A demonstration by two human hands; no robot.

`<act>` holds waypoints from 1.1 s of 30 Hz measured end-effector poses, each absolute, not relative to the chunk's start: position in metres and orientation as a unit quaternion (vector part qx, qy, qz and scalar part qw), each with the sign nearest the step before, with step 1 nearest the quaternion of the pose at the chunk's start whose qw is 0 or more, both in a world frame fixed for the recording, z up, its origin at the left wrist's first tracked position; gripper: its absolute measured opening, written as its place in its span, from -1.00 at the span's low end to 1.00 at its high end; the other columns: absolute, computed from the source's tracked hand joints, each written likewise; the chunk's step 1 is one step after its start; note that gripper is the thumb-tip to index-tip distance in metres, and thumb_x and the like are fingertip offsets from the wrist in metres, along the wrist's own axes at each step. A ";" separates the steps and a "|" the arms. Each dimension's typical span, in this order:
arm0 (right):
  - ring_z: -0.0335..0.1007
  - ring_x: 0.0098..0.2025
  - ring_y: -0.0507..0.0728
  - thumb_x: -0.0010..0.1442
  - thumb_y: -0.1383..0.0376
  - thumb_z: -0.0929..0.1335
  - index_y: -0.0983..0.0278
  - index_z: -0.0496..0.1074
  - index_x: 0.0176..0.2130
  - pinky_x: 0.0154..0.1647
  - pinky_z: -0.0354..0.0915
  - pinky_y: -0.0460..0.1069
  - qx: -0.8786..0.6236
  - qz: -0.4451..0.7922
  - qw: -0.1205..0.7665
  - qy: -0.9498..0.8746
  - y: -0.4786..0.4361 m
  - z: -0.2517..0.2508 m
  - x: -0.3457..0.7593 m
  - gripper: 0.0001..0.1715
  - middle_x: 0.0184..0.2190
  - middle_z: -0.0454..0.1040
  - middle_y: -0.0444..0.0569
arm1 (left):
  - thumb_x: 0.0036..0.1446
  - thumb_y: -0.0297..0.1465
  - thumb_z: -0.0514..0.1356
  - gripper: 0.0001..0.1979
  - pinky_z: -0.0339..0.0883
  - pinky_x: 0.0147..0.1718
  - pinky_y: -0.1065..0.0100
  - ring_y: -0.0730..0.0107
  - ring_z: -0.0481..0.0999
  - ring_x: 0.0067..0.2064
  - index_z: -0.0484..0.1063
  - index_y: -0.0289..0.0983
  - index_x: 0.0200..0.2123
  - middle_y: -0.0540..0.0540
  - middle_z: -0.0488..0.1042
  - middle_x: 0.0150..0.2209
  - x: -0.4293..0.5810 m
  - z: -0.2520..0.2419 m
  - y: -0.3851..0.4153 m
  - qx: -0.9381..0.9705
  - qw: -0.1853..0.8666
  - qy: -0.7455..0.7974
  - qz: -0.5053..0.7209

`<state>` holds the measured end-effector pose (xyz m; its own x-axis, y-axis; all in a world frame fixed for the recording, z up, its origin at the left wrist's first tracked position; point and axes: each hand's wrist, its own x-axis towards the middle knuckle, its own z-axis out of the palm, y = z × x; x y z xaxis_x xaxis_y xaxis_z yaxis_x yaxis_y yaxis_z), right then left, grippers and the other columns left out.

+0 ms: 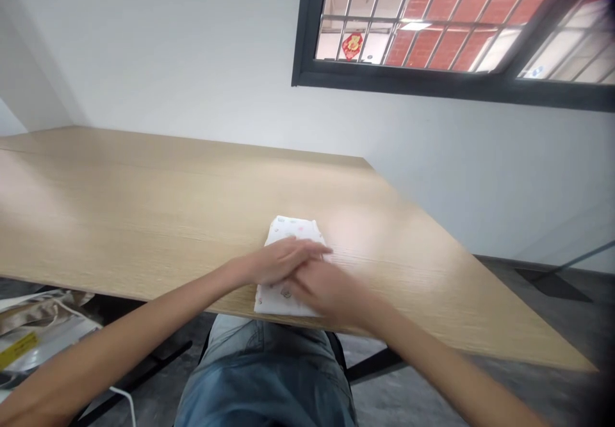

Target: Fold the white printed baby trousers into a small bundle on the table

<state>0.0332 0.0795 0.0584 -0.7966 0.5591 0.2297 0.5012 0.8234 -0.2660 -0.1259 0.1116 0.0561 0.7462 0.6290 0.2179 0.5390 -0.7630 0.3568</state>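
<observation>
A folded white cloth with small coloured prints lies flat near the front edge of the wooden table. My left hand rests over its middle, fingers stretched out to the right and lying flat. Just below and to the right, my right hand meets the left one over the cloth. Motion smears the right hand, and its fingers are partly hidden beneath the left. Both hands cover the middle and right part of the cloth.
The table's right edge slants toward the front right corner. Below the front edge at left is a bag or packet with a yellow label, beside a white cable. A barred window is set in the white wall.
</observation>
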 end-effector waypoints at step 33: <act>0.28 0.06 0.15 0.12 0.43 0.24 0.24 0.25 0.06 0.02 0.28 0.03 -0.316 0.190 0.276 -0.887 0.018 0.027 0.093 -0.51 -0.01 0.39 0.05 | 0.18 -0.44 0.02 -0.72 0.21 -0.02 0.22 0.30 0.43 -0.08 0.34 -0.17 -0.04 -0.07 0.47 -0.10 -0.186 0.028 0.022 0.901 0.148 0.315 0.258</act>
